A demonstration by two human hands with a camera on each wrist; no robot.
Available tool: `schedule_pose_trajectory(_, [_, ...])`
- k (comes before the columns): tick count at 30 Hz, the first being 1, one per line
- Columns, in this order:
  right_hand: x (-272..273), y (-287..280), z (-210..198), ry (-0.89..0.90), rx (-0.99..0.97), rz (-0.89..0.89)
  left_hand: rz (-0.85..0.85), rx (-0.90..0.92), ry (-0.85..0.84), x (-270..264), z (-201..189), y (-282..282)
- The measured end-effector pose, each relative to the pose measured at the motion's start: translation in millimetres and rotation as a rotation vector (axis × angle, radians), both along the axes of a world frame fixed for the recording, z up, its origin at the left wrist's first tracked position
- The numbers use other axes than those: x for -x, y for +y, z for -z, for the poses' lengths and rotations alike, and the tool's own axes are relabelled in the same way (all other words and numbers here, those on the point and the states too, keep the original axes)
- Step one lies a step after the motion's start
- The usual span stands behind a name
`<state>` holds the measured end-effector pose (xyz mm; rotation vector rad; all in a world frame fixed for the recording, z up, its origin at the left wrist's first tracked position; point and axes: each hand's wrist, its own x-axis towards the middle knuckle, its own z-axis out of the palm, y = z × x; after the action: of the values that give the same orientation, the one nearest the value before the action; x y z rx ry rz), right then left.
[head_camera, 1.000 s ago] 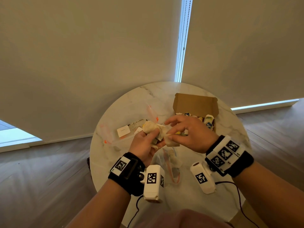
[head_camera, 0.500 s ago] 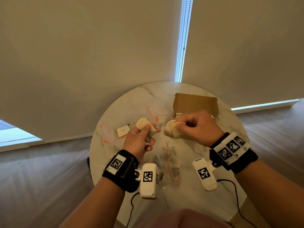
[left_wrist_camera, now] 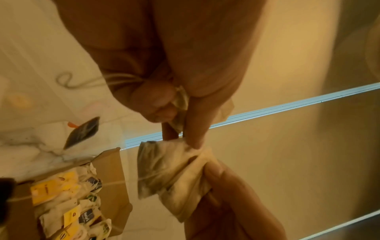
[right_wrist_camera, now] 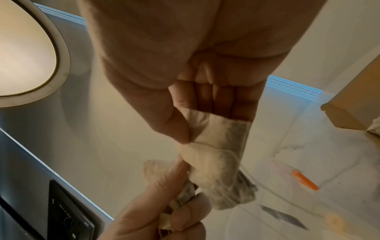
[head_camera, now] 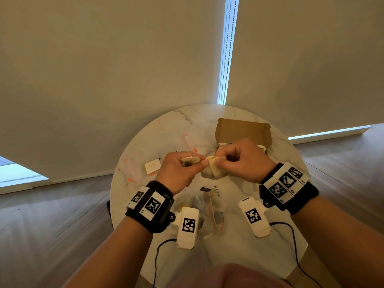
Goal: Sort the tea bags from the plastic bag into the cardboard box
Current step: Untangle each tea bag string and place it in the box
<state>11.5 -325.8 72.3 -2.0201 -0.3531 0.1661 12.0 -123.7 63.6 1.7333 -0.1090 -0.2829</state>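
Note:
Above the middle of the round table, my left hand (head_camera: 196,163) grips a pale tea bag (head_camera: 190,160) in curled fingers; its thumb and forefinger also touch the tea bag bundle (head_camera: 214,172) that my right hand (head_camera: 221,161) pinches. The left wrist view shows the bundle (left_wrist_camera: 170,175) hanging below my left fingertips. In the right wrist view, thumb and fingers pinch its top (right_wrist_camera: 216,146). The open cardboard box (head_camera: 243,132) stands behind my right hand, with several tagged tea bags (left_wrist_camera: 72,203) inside. A clear plastic bag (head_camera: 209,210) lies near the front edge.
The marble table (head_camera: 239,252) is small and round, with wooden floor all around it. Clear zip bags with orange seals (head_camera: 133,173) lie at the left, beside a white card (head_camera: 152,166). Cables run off the table's near edge.
Half a second ago my hands were apart, each holding its own tea bags. They have come back together, and my left fingertips now touch the bundle in my right hand.

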Motion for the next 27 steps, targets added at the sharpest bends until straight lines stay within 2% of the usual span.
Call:
schedule_pose_trajectory(4, [-2, -3, -1, -0.044, -0.009, 0.044, 0.009, -0.029, -0.018, -2, -2, 2])
schedule_pose_trajectory(9, [-10, -19, -4, -0.087, -0.004, 0.167, 0.047, 0.023, -0.011, 1, -7, 7])
schedule_pose_trajectory(12, [-12, -17, -9, -0.117, 0.007, 0.136, 0.065, 0.053, -0.011, 2, -11, 4])
schedule_pose_trajectory(17, [-12, 7, -11, -0.045, -0.037, 0.086, 0.071, -0.003, -0.037, 2, -8, -3])
schedule_pose_trajectory(22, [-9, 12, -4, -0.049, -0.206, 0.156, -0.030, -0.003, -0.042, -1, -4, -1])
schedule_pose_trajectory(27, [-6, 12, 5, -0.018, -0.215, 0.167, -0.071, 0.044, -0.019, 0, -4, -1])
